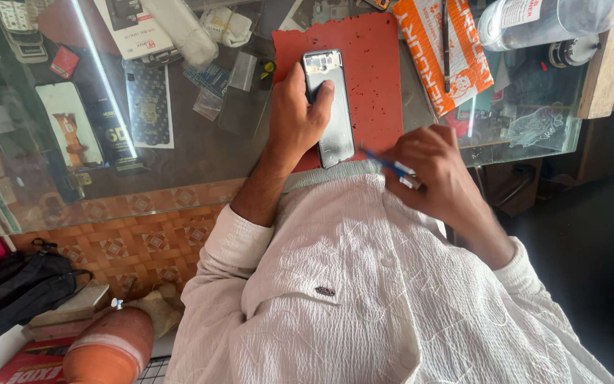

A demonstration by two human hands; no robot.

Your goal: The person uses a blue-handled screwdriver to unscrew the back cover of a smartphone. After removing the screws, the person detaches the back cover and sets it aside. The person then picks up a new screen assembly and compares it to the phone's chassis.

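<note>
The right hand [438, 171] grips a blue-handled tool [390, 166], its tip just short of the phone [330, 107]. Beyond it the left hand [296, 114] clamps that phone on the red mat [374, 64]. Its back is already off; the tool has not yet touched it.

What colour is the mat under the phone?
Red-orange, speckled with small dark marks; the mat under the phone shows best in the head view.

Two hands [300, 114] [431, 171], one phone [330, 107], one blue tool [385, 163], one red mat [371, 78], one orange packet [438, 50] and one black bag [15, 284] are counted.
</note>
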